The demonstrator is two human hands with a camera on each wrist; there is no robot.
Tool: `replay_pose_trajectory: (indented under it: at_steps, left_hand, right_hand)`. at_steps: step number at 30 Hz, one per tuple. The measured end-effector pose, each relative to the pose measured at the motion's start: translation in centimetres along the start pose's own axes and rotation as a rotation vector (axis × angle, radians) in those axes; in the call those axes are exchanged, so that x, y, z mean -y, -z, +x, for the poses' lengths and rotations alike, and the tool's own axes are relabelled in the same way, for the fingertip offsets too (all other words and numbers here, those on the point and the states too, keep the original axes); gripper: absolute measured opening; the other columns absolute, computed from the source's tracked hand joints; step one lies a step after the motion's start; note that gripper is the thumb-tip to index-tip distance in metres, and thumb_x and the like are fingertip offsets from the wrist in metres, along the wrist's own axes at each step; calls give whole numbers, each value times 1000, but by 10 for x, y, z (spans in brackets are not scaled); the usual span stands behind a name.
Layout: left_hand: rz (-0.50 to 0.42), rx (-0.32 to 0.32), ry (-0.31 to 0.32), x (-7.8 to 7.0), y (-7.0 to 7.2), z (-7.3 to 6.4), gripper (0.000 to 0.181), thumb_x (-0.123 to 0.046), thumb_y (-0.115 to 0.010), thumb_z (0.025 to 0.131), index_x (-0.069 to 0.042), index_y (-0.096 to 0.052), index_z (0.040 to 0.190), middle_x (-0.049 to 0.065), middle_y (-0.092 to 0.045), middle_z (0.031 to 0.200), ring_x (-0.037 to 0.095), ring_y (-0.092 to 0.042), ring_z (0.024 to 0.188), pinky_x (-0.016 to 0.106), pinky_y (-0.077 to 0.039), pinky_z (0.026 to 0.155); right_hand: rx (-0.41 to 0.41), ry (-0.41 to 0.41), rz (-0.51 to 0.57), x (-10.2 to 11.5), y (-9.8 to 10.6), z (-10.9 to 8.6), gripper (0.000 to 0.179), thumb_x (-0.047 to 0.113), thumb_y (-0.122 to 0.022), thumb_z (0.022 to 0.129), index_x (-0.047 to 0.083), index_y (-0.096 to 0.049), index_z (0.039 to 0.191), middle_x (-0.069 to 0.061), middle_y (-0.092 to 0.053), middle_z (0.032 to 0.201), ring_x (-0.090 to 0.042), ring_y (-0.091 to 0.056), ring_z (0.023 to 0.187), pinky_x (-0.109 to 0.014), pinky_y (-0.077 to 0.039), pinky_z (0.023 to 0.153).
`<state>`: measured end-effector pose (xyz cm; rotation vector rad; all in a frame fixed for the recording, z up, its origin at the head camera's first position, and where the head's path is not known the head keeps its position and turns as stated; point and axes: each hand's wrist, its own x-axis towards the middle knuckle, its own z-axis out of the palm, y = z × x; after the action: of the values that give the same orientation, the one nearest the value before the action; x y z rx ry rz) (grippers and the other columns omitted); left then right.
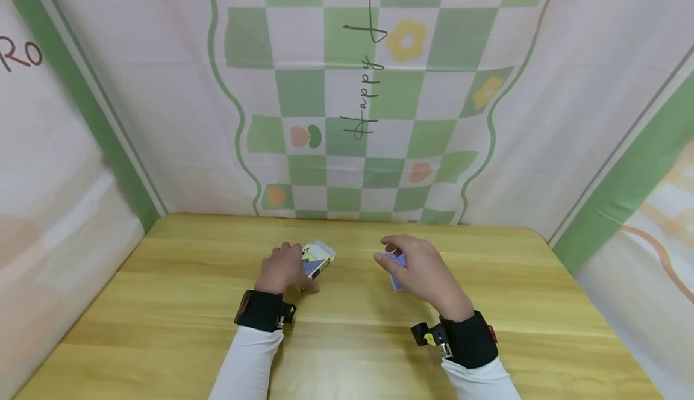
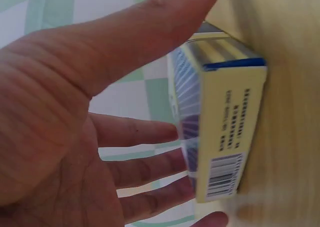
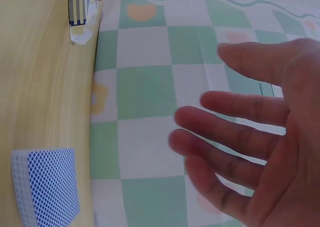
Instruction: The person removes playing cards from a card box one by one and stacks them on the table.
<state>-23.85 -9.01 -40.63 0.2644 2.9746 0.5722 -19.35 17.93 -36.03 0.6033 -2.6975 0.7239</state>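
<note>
Blue-backed playing-card deck (image 3: 54, 187) lies out on the wooden table (image 1: 347, 352).
Your left hand (image 1: 279, 269) straddles the cream-and-blue cardboard box (image 1: 314, 267), flap (image 1: 326, 247) unclosed, grip unclear; your right hand (image 1: 427, 272) is empty, fingers apart.

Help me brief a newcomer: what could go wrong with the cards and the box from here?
The stacked card deck lies loose near the right hand, so a careless touch might scatter it. The open flap of the card box could bend if pushed. The left hand is at that box; squeezing hard might dent it.
</note>
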Motion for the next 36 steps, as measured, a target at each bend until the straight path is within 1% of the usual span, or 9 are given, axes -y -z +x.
replay_pose_trajectory:
  at_steps: [5,8,11,15,19,21,24,29,36]
  left_hand:
    - [-10,-1,6,6,-4,-4,64,-40,-81,57,-4,-56,104,8,-46,86,24,-45,77,41,-39,62]
    - [-48,5,-2,6,-9,-10,66,-34,-81,57,-4,-55,110,7,-47,89,25,-45,79,42,-38,63]
    - [-93,-37,-32,0,-8,-14,71,-31,-79,57,-3,-53,117,8,-47,92,25,-44,82,41,-38,63]
    - [-55,-179,-104,-21,5,-21,69,-32,-74,57,-2,-50,115,6,-48,91,24,-46,82,42,-39,64]
    - [-2,-331,-185,-44,18,-28,64,-27,-69,58,-6,-48,115,1,-49,88,19,-47,80,45,-36,69]
    - [-2,-369,-222,-52,23,-29,64,-26,-68,59,-9,-47,118,-1,-49,90,17,-46,80,43,-35,70]
    - [15,-377,-266,-59,27,-31,65,-29,-66,63,-13,-46,123,-2,-51,97,16,-46,83,42,-36,69]
    - [50,-372,-330,-65,31,-33,65,-29,-66,63,-15,-45,123,-2,-50,103,14,-44,88,40,-37,72]
    - [74,-477,-457,-73,34,-30,72,-13,-65,56,-18,-47,125,-1,-49,105,16,-45,90,39,-38,75]
  right_hand:
    - [62,-8,64,7,-5,-3,40,44,-56,88,15,-61,114,5,-61,97,-12,-56,88,-30,-44,75]
    - [103,-26,89,12,-9,-8,38,43,-57,87,18,-61,114,8,-60,97,-10,-56,88,-28,-43,75]
    - [96,-19,104,19,-12,-11,35,43,-59,86,21,-62,113,14,-59,96,-6,-54,87,-28,-43,74]
    - [-13,46,174,27,-14,-11,27,38,-59,87,22,-64,108,17,-59,91,-3,-54,81,-30,-45,68]
    - [-160,120,307,36,-13,-8,20,29,-60,88,19,-67,104,15,-60,86,-3,-54,75,-28,-44,62]
    - [-223,145,364,42,-10,-7,19,27,-60,88,17,-67,102,13,-60,85,-5,-54,73,-27,-44,60]
    - [-279,156,410,48,-5,-6,19,26,-60,88,14,-67,101,10,-61,86,-7,-53,73,-27,-43,59]
    - [-287,73,431,52,-2,-5,18,23,-62,86,13,-68,100,7,-61,85,-11,-54,72,-29,-44,60]
    - [-284,-80,487,44,-3,1,15,25,-64,85,15,-69,94,3,-63,83,-15,-56,69,-30,-45,62]
